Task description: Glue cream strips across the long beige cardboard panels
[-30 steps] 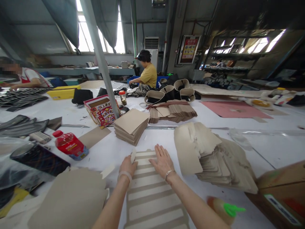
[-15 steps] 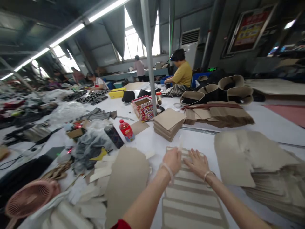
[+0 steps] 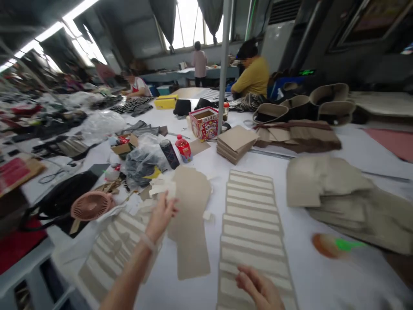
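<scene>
My left hand is over the beige cut piece's left edge, fingers stretched and apart, beside a heap of white strips. No strip shows clearly in its fingers. Beneath it lies the plain beige cut piece, narrow at the near end and rounded at the far end. My right hand hovers over the near part of a long beige panel crossed by several pale strips. Its fingers are loosely extended and nothing shows in them. Another striped panel lies partly behind my left forearm.
Stacked beige pieces lie right, near a blurred orange and green thing. Beyond are a square stack, a red bottle, a patterned box and a pole. A pink fan lies left. Co-workers sit and stand farther back.
Both hands have left the far end of the striped panel. My left hand moved left to the white strips; my right hand drew back toward me. The view tilted down and turned left.
</scene>
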{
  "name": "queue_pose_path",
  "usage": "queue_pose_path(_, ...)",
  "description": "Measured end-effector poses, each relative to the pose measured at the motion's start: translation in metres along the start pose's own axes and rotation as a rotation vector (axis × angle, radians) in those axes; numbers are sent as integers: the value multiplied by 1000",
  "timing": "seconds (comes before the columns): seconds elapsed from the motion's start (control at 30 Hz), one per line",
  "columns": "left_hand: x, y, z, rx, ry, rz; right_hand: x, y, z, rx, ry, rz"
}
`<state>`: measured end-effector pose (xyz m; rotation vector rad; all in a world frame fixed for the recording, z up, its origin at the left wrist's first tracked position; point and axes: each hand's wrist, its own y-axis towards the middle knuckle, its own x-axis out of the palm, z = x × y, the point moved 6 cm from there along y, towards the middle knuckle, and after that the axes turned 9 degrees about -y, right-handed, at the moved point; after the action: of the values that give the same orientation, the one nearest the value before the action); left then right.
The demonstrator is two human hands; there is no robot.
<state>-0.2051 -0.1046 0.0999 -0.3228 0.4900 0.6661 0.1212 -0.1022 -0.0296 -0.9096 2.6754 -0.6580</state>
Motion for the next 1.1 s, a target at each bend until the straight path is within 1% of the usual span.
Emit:
queue_pose_path(0.03, -18, 9, -3, 74, 183, 68, -10, -14, 1, -38, -89, 85)
queue_pose_path(0.07, -33, 15, -3, 150, 345, 173, -21, -27, 3, -49, -172, 170)
queue_pose_path(0.1, -39, 16, -2, 229, 464, 239, -30, -39, 7, -34, -246, 254)
queue_pose_path(0.13, -37, 12, 0, 301, 526, 248, -39, -50, 12, -9, -313, 336)
queue_pose_path(0.17, -29, 2, 1, 365, 553, 249, -46, -61, 18, 10, -378, 417)
queue_pose_path(0.2, -15, -13, 2, 417, 558, 222, -51, -70, 23, 15, -445, 489)
queue_pose_path(0.27, 26, -56, 0, 490, 545, 117, -54, -84, 33, -19, -598, 594)
queue_pose_path(0.37, 105, -140, -18, 536, 532, -133, -42, -94, 47, -81, -847, 642)
queue_pose_path(0.43, 151, -194, -35, 575, 529, -295, -31, -97, 56, -93, -1006, 638)
queue_pose_path(0.47, 169, -215, -45, 586, 529, -346, -26, -97, 61, -100, -1079, 630)
queue_pose_path(0.5, 184, -232, -55, 595, 528, -376, -21, -96, 65, -110, -1146, 617)
queue_pose_path(0.53, 196, -243, -65, 590, 531, -397, -18, -95, 70, -121, -1205, 597)
queue_pose_path(0.6, 213, -254, -84, 579, 547, -421, -13, -91, 80, -152, -1297, 538)
queue_pose_path(0.67, 223, -256, -98, 577, 570, -442, -11, -87, 90, -181, -1350, 476)
queue_pose_path(0.77, 229, -255, -103, 574, 608, -479, -12, -84, 98, -173, -1369, 424)
queue_pose_path(0.97, 231, -254, -92, 454, 680, -574, -12, -88, 96, -101, -1323, 376)
queue_pose_path(1.03, 226, -257, -86, 439, 680, -576, -12, -89, 96, -100, -1305, 384)
queue_pose_path(1.1, 215, -267, -77, 457, 658, -560, -13, -89, 96, -107, -1284, 389)
